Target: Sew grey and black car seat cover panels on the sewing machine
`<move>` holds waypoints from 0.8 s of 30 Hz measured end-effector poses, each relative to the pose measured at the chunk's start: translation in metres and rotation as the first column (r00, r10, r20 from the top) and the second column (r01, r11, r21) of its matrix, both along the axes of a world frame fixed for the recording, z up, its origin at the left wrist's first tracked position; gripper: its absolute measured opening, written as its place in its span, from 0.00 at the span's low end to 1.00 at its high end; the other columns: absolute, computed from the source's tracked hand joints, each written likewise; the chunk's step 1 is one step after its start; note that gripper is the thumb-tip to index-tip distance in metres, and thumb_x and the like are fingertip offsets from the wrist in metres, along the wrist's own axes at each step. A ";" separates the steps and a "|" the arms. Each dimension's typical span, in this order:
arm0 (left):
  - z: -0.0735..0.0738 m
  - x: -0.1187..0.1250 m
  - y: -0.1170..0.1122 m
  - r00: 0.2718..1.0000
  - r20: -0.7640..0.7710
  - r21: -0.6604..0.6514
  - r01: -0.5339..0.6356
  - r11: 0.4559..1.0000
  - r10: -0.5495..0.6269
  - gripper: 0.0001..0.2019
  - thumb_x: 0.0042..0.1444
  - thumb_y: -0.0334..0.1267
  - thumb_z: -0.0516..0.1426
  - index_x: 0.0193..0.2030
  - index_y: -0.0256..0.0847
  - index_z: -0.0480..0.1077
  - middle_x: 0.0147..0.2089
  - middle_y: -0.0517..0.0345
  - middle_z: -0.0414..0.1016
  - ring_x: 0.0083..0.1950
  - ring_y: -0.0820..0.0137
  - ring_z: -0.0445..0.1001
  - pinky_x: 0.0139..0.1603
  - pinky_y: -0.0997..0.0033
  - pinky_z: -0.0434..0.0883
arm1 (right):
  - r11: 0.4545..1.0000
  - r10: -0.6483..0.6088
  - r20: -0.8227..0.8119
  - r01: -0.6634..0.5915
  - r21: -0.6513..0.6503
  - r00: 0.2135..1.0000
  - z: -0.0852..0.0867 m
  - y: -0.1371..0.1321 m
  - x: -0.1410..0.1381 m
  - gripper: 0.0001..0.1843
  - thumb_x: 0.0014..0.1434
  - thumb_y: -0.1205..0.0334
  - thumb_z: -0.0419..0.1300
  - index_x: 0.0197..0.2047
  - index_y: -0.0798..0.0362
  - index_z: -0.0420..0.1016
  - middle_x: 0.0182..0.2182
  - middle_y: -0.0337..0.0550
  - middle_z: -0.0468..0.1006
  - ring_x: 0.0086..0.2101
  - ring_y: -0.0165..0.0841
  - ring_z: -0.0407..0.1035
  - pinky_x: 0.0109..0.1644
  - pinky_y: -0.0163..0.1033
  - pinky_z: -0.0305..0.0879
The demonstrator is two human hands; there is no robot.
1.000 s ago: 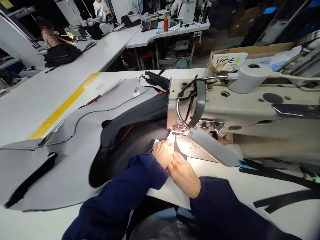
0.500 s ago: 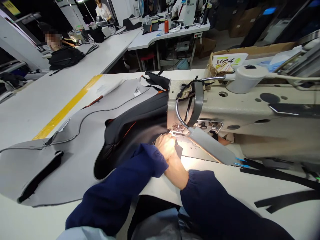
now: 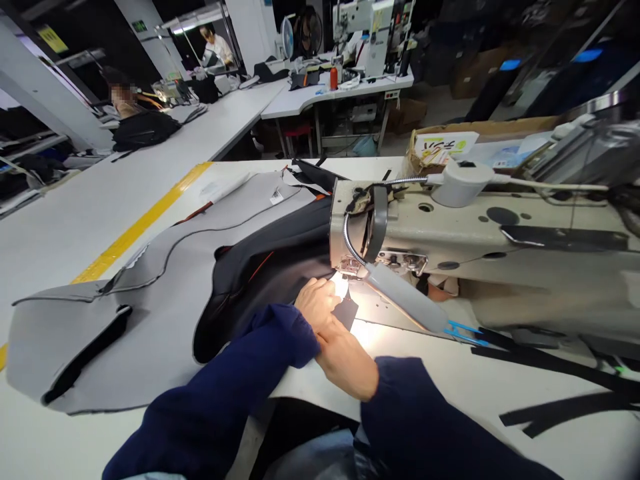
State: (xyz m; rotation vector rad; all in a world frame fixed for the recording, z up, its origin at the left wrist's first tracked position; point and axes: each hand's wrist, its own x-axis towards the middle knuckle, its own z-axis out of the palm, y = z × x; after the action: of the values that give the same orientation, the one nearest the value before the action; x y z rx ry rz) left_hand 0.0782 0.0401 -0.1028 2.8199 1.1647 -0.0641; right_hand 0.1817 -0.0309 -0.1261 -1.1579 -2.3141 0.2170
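Both of my hands rest close together under the head of a cream sewing machine (image 3: 450,227). My left hand (image 3: 316,301) is closed, its fingers pressed on dark fabric (image 3: 280,267) right by the needle area. My right hand (image 3: 347,357) lies just behind it, fingers hidden beneath the left hand, next to a small black fabric piece (image 3: 346,311). A large grey panel with black edging (image 3: 150,293) spreads to the left over the white table (image 3: 60,220). The machine's lamp (image 3: 400,293) lights the spot brightly.
Black strips (image 3: 560,367) lie on the table at the right. A cardboard box (image 3: 450,143) stands behind the machine. A yellow tape line (image 3: 140,223) crosses the table. Other people sit at far benches (image 3: 125,100), near more machines (image 3: 370,33).
My hands slid forward toward the needle and then eased slightly back and left. The view tilted up a little, showing more of the room.
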 end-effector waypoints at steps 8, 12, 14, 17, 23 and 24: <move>-0.006 -0.004 0.003 0.998 0.052 0.081 0.039 0.996 -0.044 0.10 0.61 0.35 0.51 0.36 0.41 0.75 0.38 0.53 0.70 0.41 0.66 0.63 0.42 0.63 0.56 | 0.998 -0.049 0.170 0.042 0.041 0.984 -0.024 -0.026 0.047 0.23 0.67 0.65 0.47 0.62 0.65 0.61 0.63 0.59 0.60 0.63 0.47 0.52 0.64 0.55 0.57; -0.009 0.000 0.007 0.998 0.052 0.120 0.018 0.993 -0.024 0.08 0.59 0.35 0.53 0.34 0.39 0.74 0.38 0.53 0.70 0.41 0.65 0.64 0.42 0.63 0.58 | 0.995 -0.094 0.165 0.090 0.029 0.982 -0.024 -0.019 0.032 0.24 0.66 0.61 0.48 0.60 0.69 0.63 0.61 0.64 0.61 0.63 0.51 0.51 0.63 0.57 0.57; -0.010 0.004 0.009 0.998 0.068 0.138 0.003 0.990 -0.013 0.08 0.58 0.35 0.52 0.34 0.39 0.73 0.37 0.52 0.69 0.41 0.64 0.64 0.42 0.62 0.59 | 0.996 -0.092 0.158 0.091 0.016 0.983 -0.021 -0.016 0.027 0.25 0.66 0.60 0.49 0.60 0.70 0.64 0.60 0.68 0.61 0.63 0.53 0.50 0.64 0.57 0.57; -0.008 0.009 0.011 0.997 0.071 0.166 -0.020 0.986 0.009 0.08 0.58 0.34 0.52 0.35 0.38 0.73 0.37 0.52 0.70 0.40 0.64 0.65 0.43 0.62 0.60 | 0.996 -0.079 0.146 0.082 -0.016 0.986 -0.016 -0.013 0.024 0.26 0.63 0.59 0.51 0.58 0.71 0.65 0.59 0.70 0.63 0.64 0.55 0.47 0.65 0.60 0.53; 0.004 0.003 0.012 0.998 0.005 0.306 0.062 0.950 -0.067 0.09 0.62 0.35 0.51 0.37 0.36 0.71 0.42 0.50 0.69 0.45 0.62 0.63 0.46 0.61 0.60 | 0.998 -0.027 0.123 0.034 -0.055 0.992 -0.015 -0.020 0.022 0.30 0.64 0.56 0.51 0.63 0.69 0.58 0.62 0.66 0.58 0.65 0.52 0.46 0.65 0.57 0.53; 0.006 0.001 0.013 0.996 0.000 0.303 0.084 0.949 -0.089 0.10 0.62 0.36 0.50 0.37 0.36 0.71 0.42 0.51 0.69 0.45 0.63 0.63 0.47 0.61 0.59 | 0.998 -0.028 0.119 0.035 -0.056 0.992 -0.016 -0.021 0.021 0.31 0.65 0.55 0.50 0.64 0.69 0.57 0.62 0.66 0.57 0.65 0.52 0.46 0.65 0.56 0.53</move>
State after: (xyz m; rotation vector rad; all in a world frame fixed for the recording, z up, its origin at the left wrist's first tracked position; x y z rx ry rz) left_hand 0.0795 0.0529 -0.0969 3.1308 1.1346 0.1405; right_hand 0.2028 -0.0519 -0.1418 -1.2665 -2.4045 0.2099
